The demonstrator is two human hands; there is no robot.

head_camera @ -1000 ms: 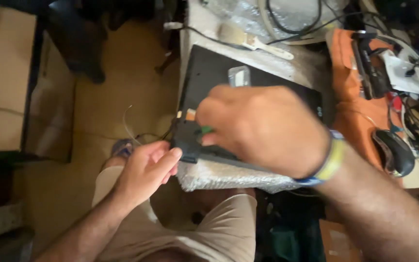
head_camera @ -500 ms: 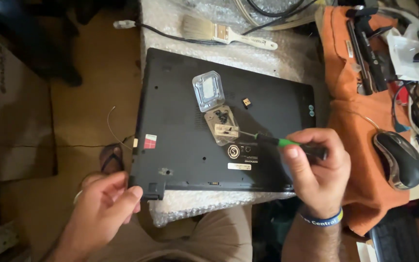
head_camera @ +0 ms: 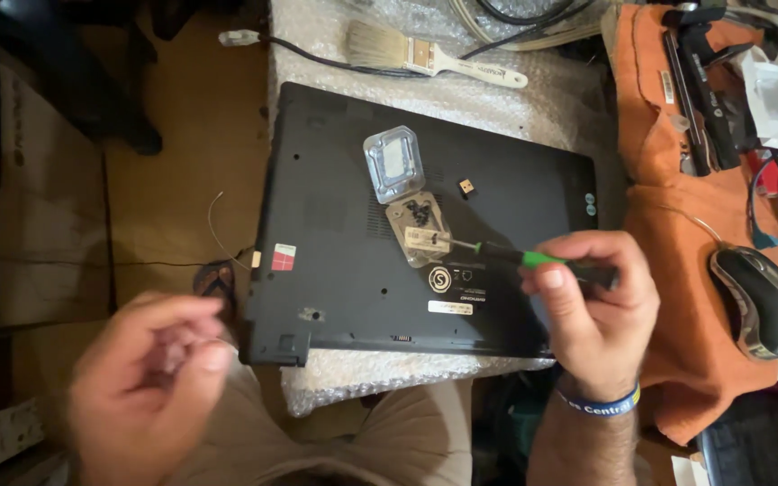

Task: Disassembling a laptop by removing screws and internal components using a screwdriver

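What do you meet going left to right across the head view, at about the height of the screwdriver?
Cardboard box → left hand, blurred and low → black laptop underside → small clear plastic case → green-and-black screwdriver in the right hand → orange cloth → computer mouse.

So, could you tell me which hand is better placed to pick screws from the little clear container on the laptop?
Probably the left hand: it looks empty, while the right hand holds the screwdriver.

- One head-worn view, looking steeply down from above the person's lap.
- Close range: the laptop (head_camera: 425, 225) fills the middle (upside down), surface (head_camera: 335, 54) edge to floor.
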